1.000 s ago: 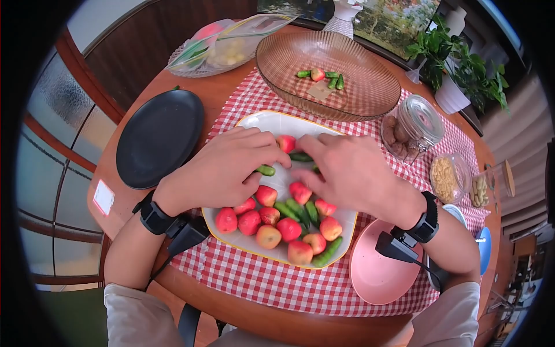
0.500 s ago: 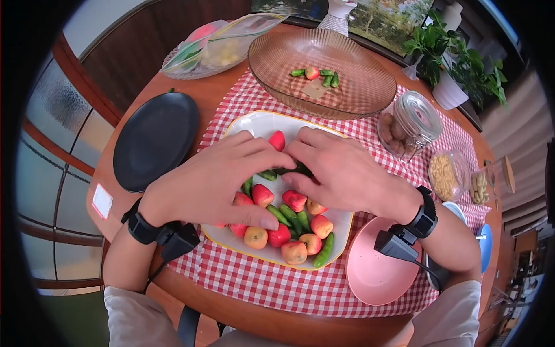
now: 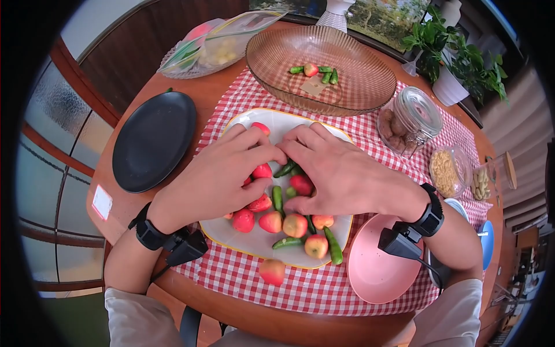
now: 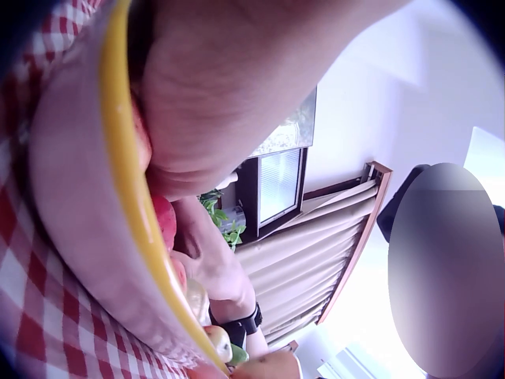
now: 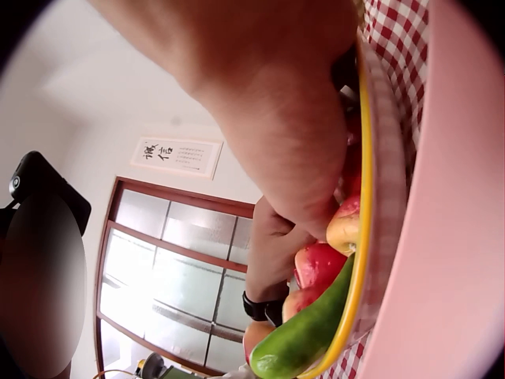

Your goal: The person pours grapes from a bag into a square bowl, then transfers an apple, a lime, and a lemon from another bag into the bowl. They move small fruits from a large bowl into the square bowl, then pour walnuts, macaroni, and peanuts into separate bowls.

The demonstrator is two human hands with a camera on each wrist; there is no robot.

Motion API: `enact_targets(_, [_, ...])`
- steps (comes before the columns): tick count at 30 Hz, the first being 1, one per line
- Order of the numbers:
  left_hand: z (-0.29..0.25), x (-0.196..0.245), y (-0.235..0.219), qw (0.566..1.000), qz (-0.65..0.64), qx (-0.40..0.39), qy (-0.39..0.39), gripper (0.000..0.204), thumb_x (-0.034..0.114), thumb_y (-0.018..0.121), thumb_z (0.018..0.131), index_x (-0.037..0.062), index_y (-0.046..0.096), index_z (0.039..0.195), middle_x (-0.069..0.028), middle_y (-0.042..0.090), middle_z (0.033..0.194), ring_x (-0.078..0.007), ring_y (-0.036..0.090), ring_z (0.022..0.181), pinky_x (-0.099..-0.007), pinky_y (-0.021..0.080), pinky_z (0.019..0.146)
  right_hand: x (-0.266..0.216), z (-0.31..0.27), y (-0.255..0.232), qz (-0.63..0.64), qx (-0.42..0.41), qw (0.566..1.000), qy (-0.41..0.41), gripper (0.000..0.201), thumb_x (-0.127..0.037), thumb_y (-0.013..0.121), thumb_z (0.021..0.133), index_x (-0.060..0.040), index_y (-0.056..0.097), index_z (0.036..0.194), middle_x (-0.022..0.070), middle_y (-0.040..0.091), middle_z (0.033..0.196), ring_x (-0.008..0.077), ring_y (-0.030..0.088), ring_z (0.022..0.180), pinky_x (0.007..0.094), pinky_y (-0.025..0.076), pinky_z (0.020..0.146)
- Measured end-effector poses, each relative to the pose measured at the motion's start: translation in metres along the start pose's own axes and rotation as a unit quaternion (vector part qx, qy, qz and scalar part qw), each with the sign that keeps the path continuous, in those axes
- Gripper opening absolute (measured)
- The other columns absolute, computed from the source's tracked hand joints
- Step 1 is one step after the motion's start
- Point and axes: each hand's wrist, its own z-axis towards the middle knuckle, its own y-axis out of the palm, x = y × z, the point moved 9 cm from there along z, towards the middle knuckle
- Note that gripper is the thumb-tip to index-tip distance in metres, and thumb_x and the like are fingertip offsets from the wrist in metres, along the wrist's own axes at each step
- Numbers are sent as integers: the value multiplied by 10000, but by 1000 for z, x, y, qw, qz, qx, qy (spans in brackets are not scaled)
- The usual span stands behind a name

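Both hands are in a white yellow-rimmed dish of small red-yellow apples and green peppers. My left hand bends loosely over red apples on the left side. Opposite it, my right hand arches over a blurred red apple, its thumb spread toward the front. The hands' fingers meet or overlap near the dish's middle, and some fingertips are hidden. One apple shows beyond the front rim, against the checkered cloth. In the right wrist view, a long pepper lies along the rim.
Behind the dish is a large ribbed amber bowl with peppers and an apple. A black plate lies left, a pink bowl front right. Glass jars, a potted plant and a zip bag stand around.
The apples and peppers have shifted about under the hands. One apple from the front of the dish now appears past its front rim. The left thumb has drawn back from the front apples.
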Motion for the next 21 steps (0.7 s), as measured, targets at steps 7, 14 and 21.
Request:
enact_targets(7, [0,-9,1,999,-12,25,-28,306,-3,680,860,38,640,1161,-116,611,1095,-308,645,885,-381,548,776,9,2,-2,16,-1,997,71,358,-210,719,887,-29,629,1182,146,579,1167,368,612,1124,471,520,973])
enact_targets(14, [1,-6,-4,998,-34,43,-29,271,41,680,875,42,637,1143,-144,618,1051,-346,650,926,-424,534,776,-1,0,-38,-1,198,980,-11,247,-219,736,866,-40,672,1023,127,606,1051,343,622,972,430,533,831])
enact_targets(21, [1,-3,-5,998,-47,14,-27,354,101,763,859,61,633,1185,-144,621,1127,-352,638,904,-400,543,774,-86,-12,-26,156,12,945,-286,393,-380,862,733,-124,749,1009,90,627,1220,324,565,1183,458,490,966])
